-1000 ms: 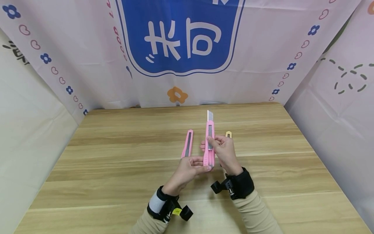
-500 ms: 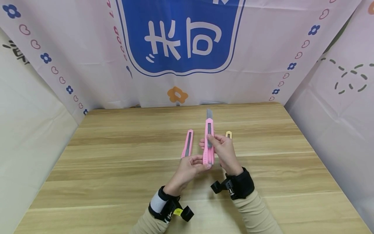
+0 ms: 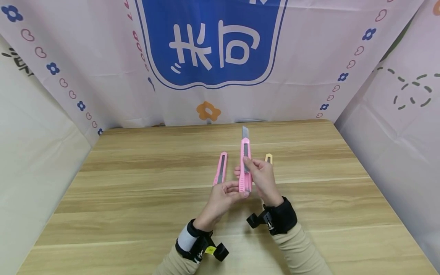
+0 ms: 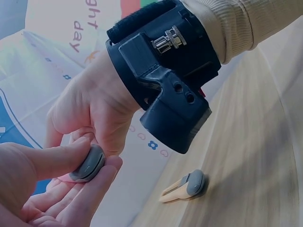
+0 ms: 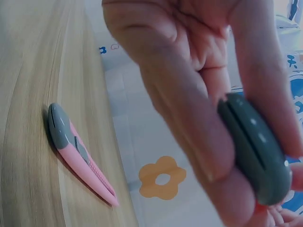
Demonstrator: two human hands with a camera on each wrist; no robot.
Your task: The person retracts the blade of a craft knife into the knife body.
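Note:
A pink utility knife [image 3: 245, 166] is held upright between both hands, its metal blade [image 3: 245, 132] extended from the top. My left hand [image 3: 221, 196] pinches the knife's bottom; the left wrist view shows thumb and fingers on its grey end cap [image 4: 88, 163]. My right hand [image 3: 262, 177] grips the knife from the right, thumb against the front near the grey slider. On the table left of it lies a second pink utility knife [image 3: 221, 168], its lower end hidden by my left hand. A yellow utility knife [image 3: 269, 157] lies behind my right hand, mostly covered.
Both lie on a wood-grain table [image 3: 130, 198]. Behind it hangs a white curtain [image 3: 295, 97] with a blue printed sign, and cloth walls stand at both sides. Black camera straps are worn on both wrists.
Both hands keep hold of the pink utility knife. It has moved slightly up and left in the head view. The two knives on the table stay where they were.

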